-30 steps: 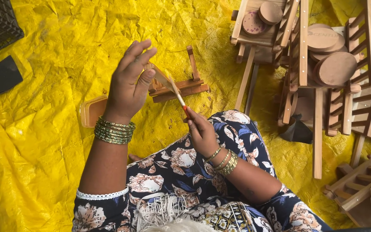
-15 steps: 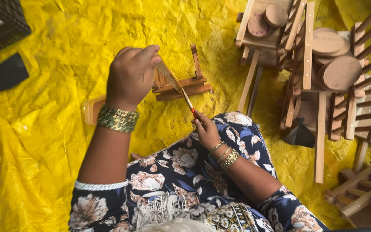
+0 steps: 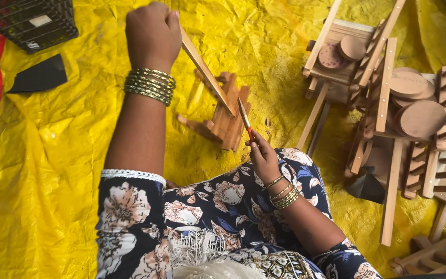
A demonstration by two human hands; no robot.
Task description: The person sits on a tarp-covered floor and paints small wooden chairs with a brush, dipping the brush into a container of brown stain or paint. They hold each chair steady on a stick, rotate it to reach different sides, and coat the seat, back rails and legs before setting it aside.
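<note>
The thin wooden strip (image 3: pixel 207 77) slants down from your left hand (image 3: pixel 150 33), which is clenched around its upper end and raised, so the lower end meets the blade; your right hand (image 3: pixel 263 159) pinches a small red-handled knife (image 3: pixel 245 121), its tip at the strip's lower end — apparently so it can bite there; under them a small slatted wooden piece (image 3: pixel 223 116) lies on the yellow tarp (image 3: pixel 52 155); to your right, wooden frames with round discs (image 3: pixel 419 116) are heaped close by — within reach.
</note>
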